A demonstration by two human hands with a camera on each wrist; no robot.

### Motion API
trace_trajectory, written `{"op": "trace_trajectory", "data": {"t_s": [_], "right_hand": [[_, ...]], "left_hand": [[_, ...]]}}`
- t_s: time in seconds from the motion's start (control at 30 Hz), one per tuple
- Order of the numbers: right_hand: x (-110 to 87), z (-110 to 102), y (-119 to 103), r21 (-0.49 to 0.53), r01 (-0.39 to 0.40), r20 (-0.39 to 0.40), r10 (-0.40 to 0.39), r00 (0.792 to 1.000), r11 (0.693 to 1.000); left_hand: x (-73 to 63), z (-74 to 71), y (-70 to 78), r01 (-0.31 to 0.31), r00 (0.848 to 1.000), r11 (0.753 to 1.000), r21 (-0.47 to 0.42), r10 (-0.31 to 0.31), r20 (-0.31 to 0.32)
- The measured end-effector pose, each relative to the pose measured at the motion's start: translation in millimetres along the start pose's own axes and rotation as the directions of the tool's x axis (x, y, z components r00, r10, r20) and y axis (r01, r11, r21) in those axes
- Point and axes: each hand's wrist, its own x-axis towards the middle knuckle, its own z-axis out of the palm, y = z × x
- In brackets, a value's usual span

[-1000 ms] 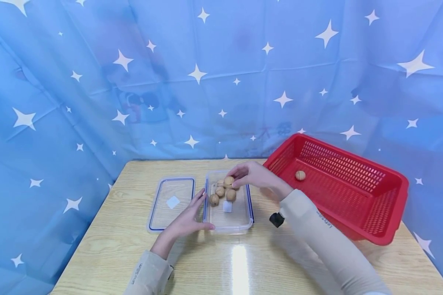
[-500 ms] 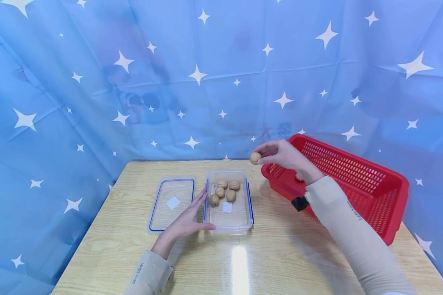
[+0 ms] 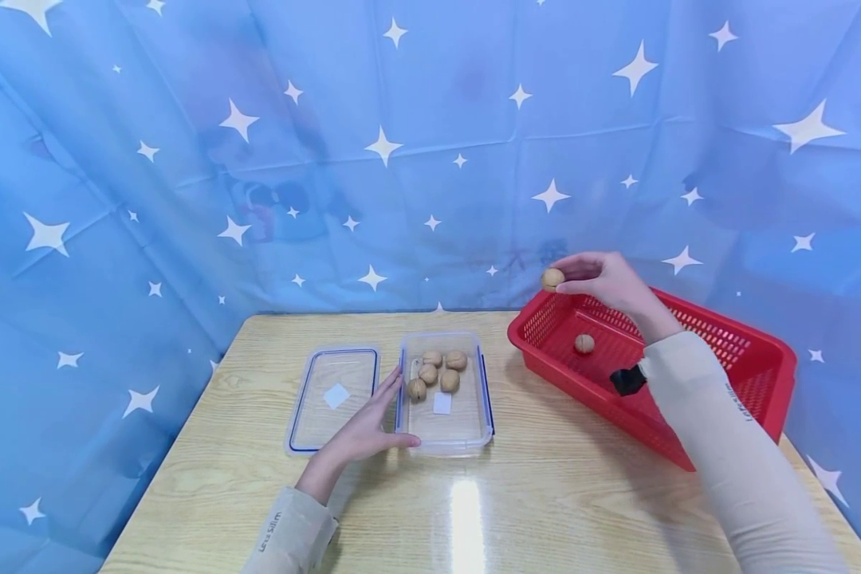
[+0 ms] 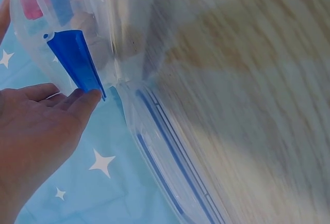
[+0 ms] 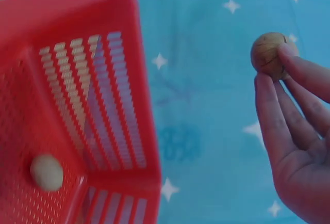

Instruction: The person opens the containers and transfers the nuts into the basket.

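Note:
Between thumb and fingertips my right hand (image 3: 610, 283) pinches a walnut (image 5: 268, 55), held up over the far left corner of the red plastic basket (image 3: 753, 339). A second walnut (image 3: 584, 344) lies on the basket floor. My left hand (image 3: 362, 430) rests against the left side of a clear plastic food container (image 3: 466, 426), fingers spread, thumb at its near corner. In the left wrist view its fingertips touch the container's blue clip (image 4: 75, 59). Several walnuts (image 3: 450, 381) sit in the far half of the container, behind a white square label (image 3: 442, 403).
Left of the container, the clear lid (image 3: 316, 426) with a blue seal lies flat on the wooden table (image 3: 395, 526). A blue curtain (image 3: 430, 183) with white stars hangs behind the table. The basket takes up the table's right side.
My right hand has lifted one walnut out of the container and carried it up and right to above the basket. The left hand has stayed at the container.

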Motion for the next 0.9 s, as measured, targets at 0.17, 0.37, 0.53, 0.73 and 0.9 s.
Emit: {"op": "trace_trajectory", "data": {"t_s": [0.17, 0.37, 0.53, 0.73, 0.9], "right_hand": [[1.5, -15, 19, 0.01, -0.013, -0.044, 0.013, 0.999, 1.0], [-0.5, -27, 41, -0.024, -0.048, -0.08, 0.046, 0.996, 0.999], [-1.9, -29, 61, -0.058, -0.078, -0.104, 0.072, 0.992, 0.995], [-10.2, -27, 83, -0.032, -0.074, -0.137, 0.069, 0.988, 0.997], [-11.8, -29, 104, -0.017, -0.092, -0.14, 0.088, 0.986, 0.996]], "left_hand": [[0.9, 0.1, 0.0, 0.0, 1.0, 1.0, -0.004, 0.0, -0.002], [1.6, -0.4, -0.1, -0.003, 1.0, 1.0, -0.01, 0.003, 0.002], [1.7, -1.3, -1.5, -0.006, 1.0, 1.0, -0.01, 0.006, 0.004], [1.2, -2.3, -3.6, -0.007, 1.0, 1.0, -0.007, 0.007, 0.004], [2.5, -1.3, -4.4, -0.017, 1.0, 1.0, -0.004, 0.017, 0.004]]}}
